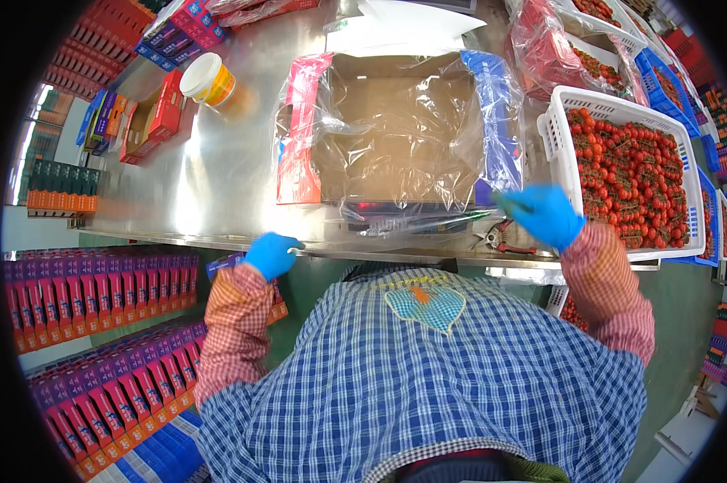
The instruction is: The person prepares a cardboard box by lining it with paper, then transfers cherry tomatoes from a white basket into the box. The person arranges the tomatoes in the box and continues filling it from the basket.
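An open carton (397, 137) with red and blue sides and a clear plastic liner sits on a dark device at the front of the steel table (188, 177). My left hand (271, 256), gloved in blue, is at the table's front edge, fingers curled by a small pale thing I cannot make out. My right hand (544, 216), also gloved, is closed near the carton's lower right corner, around something greenish and indistinct. Just below it lie red-handled snips (513, 248). A white crate (549, 133) full of vine tomatoes (625, 177) stands to the right.
A white tub (206, 79) and red boxes (150, 121) stand at the back left. Plastic-covered boxes (540, 56) and more tomato crates (671, 88) line the back right. Stacked folded cartons (114, 298) fill racks below the table on the left.
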`<state>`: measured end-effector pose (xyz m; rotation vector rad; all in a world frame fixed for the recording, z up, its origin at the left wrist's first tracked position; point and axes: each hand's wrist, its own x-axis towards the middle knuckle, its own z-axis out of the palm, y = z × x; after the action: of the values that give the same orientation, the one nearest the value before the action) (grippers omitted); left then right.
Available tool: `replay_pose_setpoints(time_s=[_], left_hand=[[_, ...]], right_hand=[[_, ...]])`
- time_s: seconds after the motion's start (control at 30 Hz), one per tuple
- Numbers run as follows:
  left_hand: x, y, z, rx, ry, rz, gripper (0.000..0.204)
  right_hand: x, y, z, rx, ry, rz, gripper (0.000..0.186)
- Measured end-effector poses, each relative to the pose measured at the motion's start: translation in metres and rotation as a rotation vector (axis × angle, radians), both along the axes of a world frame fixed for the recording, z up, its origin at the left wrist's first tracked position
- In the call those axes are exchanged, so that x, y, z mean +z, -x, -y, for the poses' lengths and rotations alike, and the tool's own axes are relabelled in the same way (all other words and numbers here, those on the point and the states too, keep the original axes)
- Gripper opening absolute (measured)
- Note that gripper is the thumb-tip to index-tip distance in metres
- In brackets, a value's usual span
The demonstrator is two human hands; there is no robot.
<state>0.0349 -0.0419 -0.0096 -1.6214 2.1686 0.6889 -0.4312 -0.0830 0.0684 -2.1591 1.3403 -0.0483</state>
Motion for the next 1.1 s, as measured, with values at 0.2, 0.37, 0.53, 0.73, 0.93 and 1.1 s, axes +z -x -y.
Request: replay_pose_setpoints(time_s=[0.2,0.37,0.53,0.73,0.93,1.1], left_hand=[[0.044,0.14,0.169,-0.159,0.36,-0.247,0.05],[-0.019,0.13,0.21,0.169,0.001,0.183,0.136],[0.001,0.125,0.252,-0.133,-0.093,-0.113,0.085],[0.022,0.044,0.311,0.047,0.899,-0.131,0.048],[-0.012,0.032,0.303,0.403,0.445,-0.84,0.047],[-0.008,0.039,0.298,0.463,0.453,-0.864,0.048]], right_hand=[[-0.04,-0.118,0.148,-0.06,0.439,-0.356,0.057],[-0.097,-0.115,0.15,-0.043,0.674,-0.666,0.067],[-0.037,-0.116,0.234,0.298,-0.705,-0.395,0.059],[-0.057,-0.127,0.426,-0.295,-0.129,0.002,0.039],[-0.159,-0.141,0.516,-0.308,0.174,-0.513,0.056],[-0.207,-0.153,0.544,-0.245,0.149,-0.543,0.033]])
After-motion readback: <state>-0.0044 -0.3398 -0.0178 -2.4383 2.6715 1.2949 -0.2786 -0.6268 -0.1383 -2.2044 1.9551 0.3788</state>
